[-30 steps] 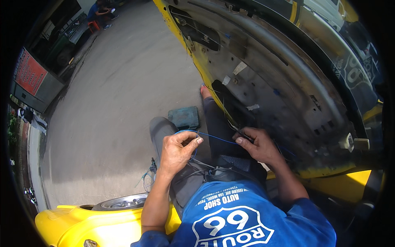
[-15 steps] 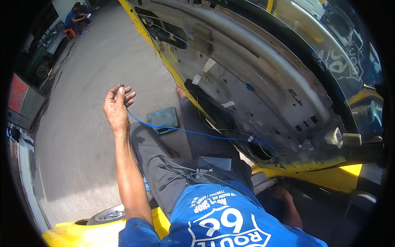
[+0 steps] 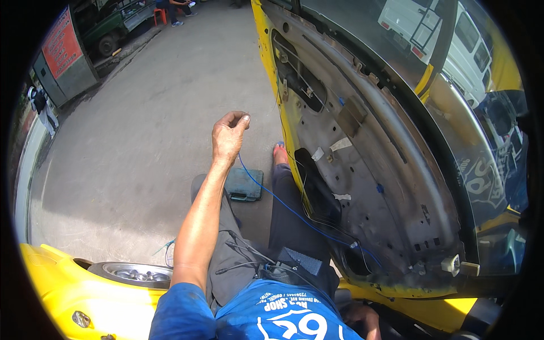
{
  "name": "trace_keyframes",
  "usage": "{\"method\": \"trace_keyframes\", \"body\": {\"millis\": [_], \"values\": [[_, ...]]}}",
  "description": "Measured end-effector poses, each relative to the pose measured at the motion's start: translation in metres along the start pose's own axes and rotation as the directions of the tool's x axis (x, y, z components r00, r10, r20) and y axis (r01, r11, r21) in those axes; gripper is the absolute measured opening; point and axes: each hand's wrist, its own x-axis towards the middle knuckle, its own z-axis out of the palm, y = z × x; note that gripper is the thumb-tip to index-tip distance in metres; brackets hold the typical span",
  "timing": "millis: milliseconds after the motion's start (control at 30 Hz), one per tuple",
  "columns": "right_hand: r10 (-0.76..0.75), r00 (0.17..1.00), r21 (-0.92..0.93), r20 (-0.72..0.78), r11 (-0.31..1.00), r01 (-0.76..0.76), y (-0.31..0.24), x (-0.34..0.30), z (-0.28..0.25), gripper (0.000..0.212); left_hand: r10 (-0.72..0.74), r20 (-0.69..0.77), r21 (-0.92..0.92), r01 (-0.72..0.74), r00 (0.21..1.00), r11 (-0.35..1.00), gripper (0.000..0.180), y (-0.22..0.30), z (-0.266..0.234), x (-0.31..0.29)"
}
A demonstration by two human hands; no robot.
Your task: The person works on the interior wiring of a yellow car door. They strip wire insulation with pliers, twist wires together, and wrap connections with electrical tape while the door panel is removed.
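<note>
My left hand (image 3: 229, 136) is raised out in front, its thumb and fingers closed in a pinch. From it a thin blue wire (image 3: 294, 214) hangs in a loose curve across my legs. That wire runs to a white clip (image 3: 354, 245) and the lower part of the opened yellow car door (image 3: 391, 198). The door's inner trim is off, leaving bare grey metal with holes. Low at the right, my right hand (image 3: 362, 318) rests beside my body near the door sill; its fingers are mostly hidden. Black cables (image 3: 249, 258) lie across my lap.
A teal tool case (image 3: 245, 184) lies on the pavement between my legs. At the lower left is the yellow car body with a wheel (image 3: 136, 273). Farther off are a red sign (image 3: 62, 46), a green vehicle, and a seated person (image 3: 177, 12).
The view has swung left and tilted up, so the door sits farther right. My left hand has turned and its fingers are more curled. The blue wire still trails from it.
</note>
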Motion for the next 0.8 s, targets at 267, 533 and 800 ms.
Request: {"method": "trace_keyframes", "body": {"millis": [267,533,800], "values": [[-0.304,0.035,-0.164,-0.952,0.604,0.780,-0.247,-0.023,-0.214,0.026,-0.229,0.107,-0.139,0.243,0.967,0.960,0.021,-0.033,0.034,0.037],[-0.192,-0.194,-0.273,-0.962,0.667,0.693,-0.348,0.078,-0.375,0.023,-0.360,0.359,-0.509,0.504,0.861,0.698,0.021,-0.037,0.051,0.055],[-0.057,-0.225,-0.213,-0.973,0.604,0.768,-0.336,0.084,-0.378,0.018,-0.336,0.276,-0.452,0.430,0.901,0.781,0.029,-0.041,0.067,0.051]]}}
